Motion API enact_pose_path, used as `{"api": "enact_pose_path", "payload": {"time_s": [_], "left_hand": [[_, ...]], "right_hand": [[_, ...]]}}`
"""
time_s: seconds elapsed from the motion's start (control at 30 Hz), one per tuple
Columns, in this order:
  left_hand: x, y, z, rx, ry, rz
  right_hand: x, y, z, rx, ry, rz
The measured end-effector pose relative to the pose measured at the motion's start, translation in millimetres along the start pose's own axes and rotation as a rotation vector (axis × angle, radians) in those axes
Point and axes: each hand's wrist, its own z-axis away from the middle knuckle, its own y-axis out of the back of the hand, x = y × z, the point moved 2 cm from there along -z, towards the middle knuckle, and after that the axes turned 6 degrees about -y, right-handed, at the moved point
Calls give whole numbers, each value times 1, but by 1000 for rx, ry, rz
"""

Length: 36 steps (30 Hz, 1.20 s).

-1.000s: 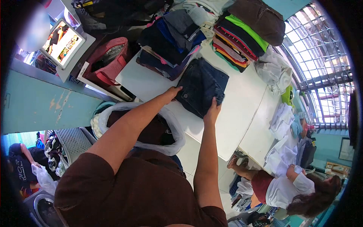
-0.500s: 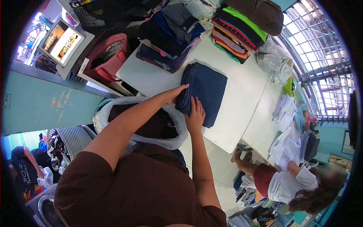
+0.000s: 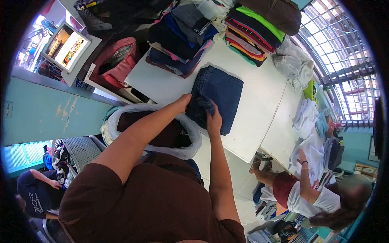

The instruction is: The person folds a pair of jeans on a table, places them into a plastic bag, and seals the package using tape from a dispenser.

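Observation:
Dark blue folded jeans [image 3: 226,95] lie in a thick stack near the front-left edge of the white table. At the stack's left side, my left hand [image 3: 184,102] has its fingers closed on the denim edge; the fingertips are partly hidden. My right hand [image 3: 215,121] pinches a raised, curled fold of the jeans at the near left corner. Just below the hands stands a bin [image 3: 193,135] lined with a whitish plastic bag, with dark brown cloth inside.
Stacks of folded dark clothes [image 3: 174,46] and colourful shirts [image 3: 248,38] stand at the table's [image 3: 253,117] back. A red checked bag [image 3: 126,60] is at left, near a tablet screen [image 3: 67,46]. A co-worker [image 3: 302,194] handles white cloth [image 3: 308,152] at right; another person [image 3: 36,192] bends at lower left.
My right hand, flat on the jeans before, now holds up a curled fold of them. My left hand has shifted slightly left and down. The co-worker's arm at right has moved.

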Motion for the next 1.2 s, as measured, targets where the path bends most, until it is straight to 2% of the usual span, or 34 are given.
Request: {"api": "enact_pose_path", "payload": {"time_s": [0.07,0.1,0.13,0.17,0.2,0.23,0.3,0.4,0.43,0.5,0.57,0.6,0.67,0.7,0.73,0.83,0.87,0.97,1.0,1.1,1.13,1.2], "left_hand": [[9,-3,-2,308,-364,-522],[14,-7,0,463,-548,-782],[18,-15,7,427,-533,-898],[23,-22,13,389,-516,-1015],[25,-29,18,346,-498,-1130],[23,-29,17,401,-490,-1109],[22,-30,17,511,-475,-1064],[19,-31,21,389,-303,-766],[20,-34,21,345,-278,-717],[21,-37,20,262,-227,-616],[15,-36,6,23,-212,-515],[16,-39,5,-96,-208,-461],[12,-46,5,-80,-238,-354],[10,-52,9,-71,-253,-301],[16,-61,24,-93,-276,-295],[15,-64,27,57,-447,-460],[12,-58,16,6,-454,-502],[13,-52,19,117,-154,-191],[8,-46,15,199,-147,-227],[-12,-25,-8,351,-340,-493],[-7,-34,3,360,-321,-540],[4,-46,23,385,-287,-637]], "right_hand": [[4,20,-3,63,-239,-337],[28,21,-11,403,-195,-468],[6,39,-8,330,-187,-871],[12,55,-5,296,-228,-1014],[8,70,-1,369,-197,-1122],[5,83,3,431,-181,-1173],[14,98,8,486,-88,-1172],[9,90,18,362,-138,-856],[3,83,19,178,-171,-730],[-32,72,23,-171,100,-406],[-9,42,10,-419,41,-545],[-10,43,1,-321,-114,-575],[-12,46,-19,-124,-422,-625],[-1,42,-31,76,-437,-603],[1,39,-36,168,-476,-742],[15,26,-47,404,-559,-1009],[20,19,-52,468,-583,-1074],[-1,9,-50,560,-570,-998],[-5,4,-49,584,-582,-962],[24,-19,-64,684,-544,-498],[19,-21,-64,721,-523,-450],[2,-16,-62,669,-88,-305]]}}
